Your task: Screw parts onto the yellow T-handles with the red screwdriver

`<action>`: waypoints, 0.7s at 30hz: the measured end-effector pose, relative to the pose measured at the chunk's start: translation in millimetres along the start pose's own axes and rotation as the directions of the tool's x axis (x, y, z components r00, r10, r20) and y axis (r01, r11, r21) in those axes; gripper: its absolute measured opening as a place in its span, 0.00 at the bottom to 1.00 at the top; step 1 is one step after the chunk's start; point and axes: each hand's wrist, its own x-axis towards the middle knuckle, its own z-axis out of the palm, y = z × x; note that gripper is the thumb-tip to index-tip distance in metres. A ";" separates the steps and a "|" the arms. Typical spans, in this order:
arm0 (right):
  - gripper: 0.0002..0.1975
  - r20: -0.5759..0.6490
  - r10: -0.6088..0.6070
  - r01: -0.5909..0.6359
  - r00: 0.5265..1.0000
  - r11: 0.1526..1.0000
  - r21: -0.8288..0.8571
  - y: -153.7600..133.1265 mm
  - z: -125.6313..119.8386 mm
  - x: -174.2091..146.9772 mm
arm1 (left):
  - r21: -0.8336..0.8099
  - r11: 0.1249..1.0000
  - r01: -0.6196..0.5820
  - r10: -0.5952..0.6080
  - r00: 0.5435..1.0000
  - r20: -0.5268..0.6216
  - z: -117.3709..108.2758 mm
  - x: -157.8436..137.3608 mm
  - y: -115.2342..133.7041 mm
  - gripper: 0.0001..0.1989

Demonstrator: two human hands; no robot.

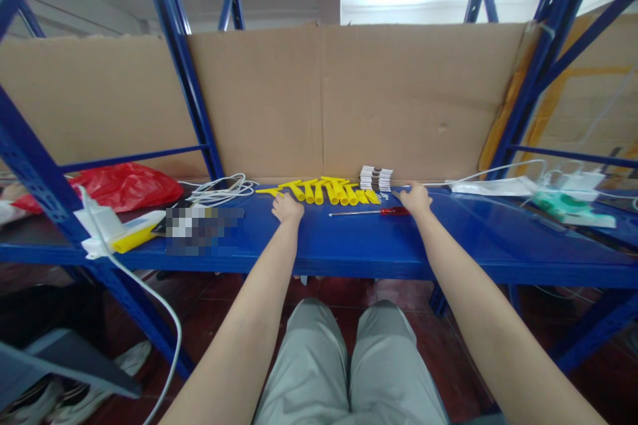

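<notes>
My left hand [288,208] rests on the blue shelf with its fingers apart, right by a flat yellow plastic piece [268,191]. A row of yellow T-shaped plastic parts with hollow round ends [319,192] lies between my two hands. On the right, my right hand [417,199] sits with fingers spread just behind the red handle of a screwdriver [393,211], whose shaft points left. A small stack of white and dark strips [376,178] and some tiny metal pieces [383,196] are to the left of that hand. Its fingertips are too small to see clearly.
A tall cardboard panel [399,93] closes off the back. Left are a coiled white cable [226,189], a red plastic bag [127,186] and a yellow-and-white object [137,232]. Right are a white sheet [493,186] and white adapters with cables [573,182]. Blue posts [184,73] frame the shelf.
</notes>
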 end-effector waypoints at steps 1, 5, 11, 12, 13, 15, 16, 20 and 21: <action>0.19 0.006 0.001 -0.001 1.000 1.000 -0.006 -0.3 0.0 -0.5 | 0.003 1.000 0.020 -0.020 1.000 0.013 1.0 1.5 -0.4 0.19; 0.18 0.007 0.010 -0.010 1.000 1.000 -0.011 -1.3 1.0 -1.3 | 0.031 0.999 0.039 -0.042 0.996 0.074 5.1 7.8 -1.3 0.16; 0.16 0.003 0.012 -0.012 1.000 1.000 0.015 -0.2 2.9 -0.1 | -0.022 0.998 0.058 -0.057 0.997 0.060 7.1 16.7 -4.1 0.13; 0.16 0.007 0.014 -0.014 1.000 1.000 0.017 -0.6 2.4 -0.5 | -0.053 0.996 0.071 -0.068 0.996 0.056 6.1 17.9 -4.9 0.13; 0.17 0.015 0.019 -0.019 1.000 1.000 0.014 -1.2 1.6 -1.0 | -0.086 0.993 0.087 -0.083 0.995 0.050 4.8 19.0 -5.9 0.14; 0.17 0.033 0.030 -0.030 0.999 1.000 0.002 -3.0 -0.2 -2.5 | -0.147 0.982 0.121 -0.117 0.992 0.037 2.3 21.1 -8.0 0.15; 0.18 0.039 0.034 -0.034 0.999 0.999 -0.003 -3.9 -1.1 -3.2 | -0.178 0.975 0.135 -0.132 0.991 0.027 1.4 22.1 -9.2 0.15; 0.18 0.036 0.024 -0.024 0.999 1.000 -0.008 -5.3 -2.0 -4.3 | -0.305 0.935 0.182 -0.200 0.979 -0.028 2.5 26.6 -14.0 0.17; 0.18 0.033 0.020 -0.020 0.999 1.000 -0.010 -4.9 -1.5 -4.1 | -0.337 0.920 0.200 -0.227 0.973 -0.042 3.7 27.7 -15.0 0.17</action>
